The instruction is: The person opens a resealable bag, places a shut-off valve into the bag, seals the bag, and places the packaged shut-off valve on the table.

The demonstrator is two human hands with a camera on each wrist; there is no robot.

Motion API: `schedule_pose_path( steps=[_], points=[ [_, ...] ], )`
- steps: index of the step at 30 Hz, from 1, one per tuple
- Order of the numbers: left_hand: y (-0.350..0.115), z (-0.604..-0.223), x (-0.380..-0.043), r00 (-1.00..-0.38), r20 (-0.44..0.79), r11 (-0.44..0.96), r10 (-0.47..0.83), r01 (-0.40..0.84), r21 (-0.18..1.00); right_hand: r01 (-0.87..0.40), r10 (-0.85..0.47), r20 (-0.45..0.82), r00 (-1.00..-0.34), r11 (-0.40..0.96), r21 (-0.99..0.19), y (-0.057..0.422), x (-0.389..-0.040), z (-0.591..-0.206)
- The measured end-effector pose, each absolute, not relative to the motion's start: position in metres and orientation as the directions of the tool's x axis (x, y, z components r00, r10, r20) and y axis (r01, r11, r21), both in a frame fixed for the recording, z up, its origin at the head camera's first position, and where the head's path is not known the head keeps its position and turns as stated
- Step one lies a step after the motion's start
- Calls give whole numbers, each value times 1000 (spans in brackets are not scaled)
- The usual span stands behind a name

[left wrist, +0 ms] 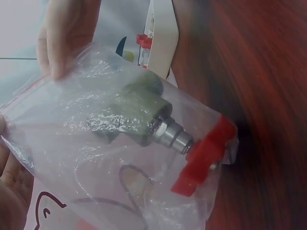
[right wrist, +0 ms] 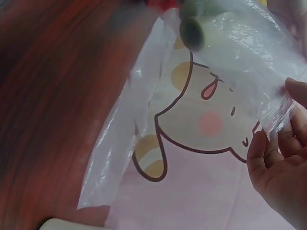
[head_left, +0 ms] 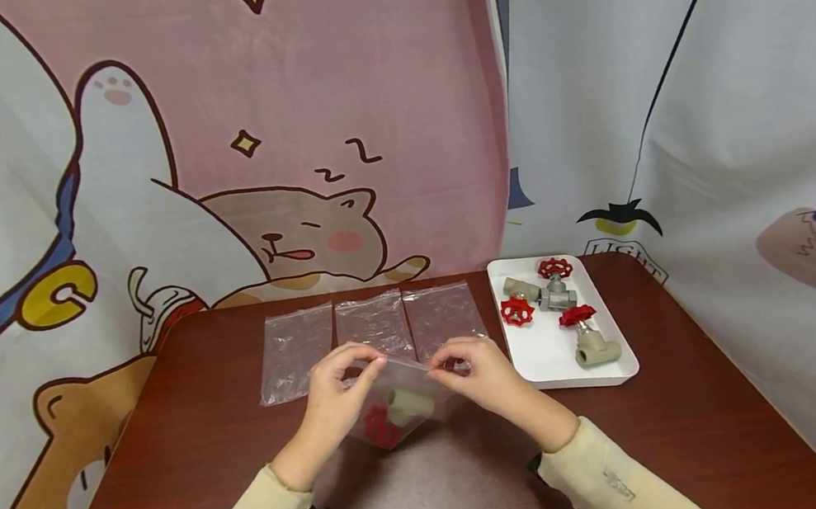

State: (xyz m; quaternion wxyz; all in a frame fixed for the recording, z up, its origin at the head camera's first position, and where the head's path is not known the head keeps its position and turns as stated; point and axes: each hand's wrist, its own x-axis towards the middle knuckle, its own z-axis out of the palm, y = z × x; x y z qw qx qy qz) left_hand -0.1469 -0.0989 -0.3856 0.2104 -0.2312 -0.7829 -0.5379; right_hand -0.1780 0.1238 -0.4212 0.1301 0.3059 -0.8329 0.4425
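A clear zip bag [head_left: 406,362] hangs above the table, its top edge pinched at one end by my left hand [head_left: 339,384] and at the other by my right hand [head_left: 482,371]. Inside it lies a valve [left wrist: 144,112] with a grey-green body, a metal stem and a red handwheel [left wrist: 204,155] down in a lower corner. In the right wrist view, the thumb and fingers of the right hand [right wrist: 283,153] pinch the bag's edge, and the valve's open pipe end [right wrist: 193,34] shows through the plastic.
Three flat clear bags [head_left: 297,353] lie in a row at the back of the brown table [head_left: 200,475]. To the right, a white tray [head_left: 539,365] holds several valves with red handwheels [head_left: 517,310]. A printed curtain [head_left: 359,69] hangs behind the table.
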Motion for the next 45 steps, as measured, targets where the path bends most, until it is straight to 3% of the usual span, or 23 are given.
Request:
schedule_pose_path(
  steps=[8, 25, 45],
  points=[
    [-99, -387, -148, -802, 585, 307, 118, 590, 747, -558, -386, 412, -825, 447, -699, 138, -176, -429],
    [-98, -385, -146, -813, 568, 320, 131, 577, 752, -613, -403, 464, -789, 456, -645, 143, -175, -434],
    [-101, -386, -148, -789, 604, 329, 115, 604, 726, -574, -402, 418, -814, 457, -679, 152, -172, -437]
  ],
)
